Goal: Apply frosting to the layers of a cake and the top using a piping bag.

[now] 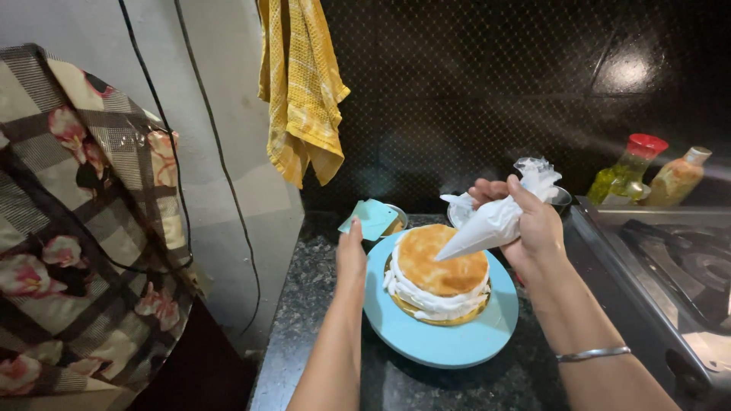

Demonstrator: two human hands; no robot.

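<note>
A round layered cake [443, 268] with a golden top and white cream between its layers sits on a light blue turntable [449, 342] on a dark speckled counter. My right hand [533, 224] grips a white piping bag [491, 224], its tip pointing down-left at the top of the cake. My left hand [351, 255] rests flat against the left rim of the turntable, fingers together, holding nothing.
A light blue scraper [371, 218] lies on a small bowl behind the turntable. A yellow towel [301, 91] hangs on the wall. A stove [670, 266] stands at right, two bottles [647, 171] behind it. A floral cloth-covered object [84, 228] fills the left.
</note>
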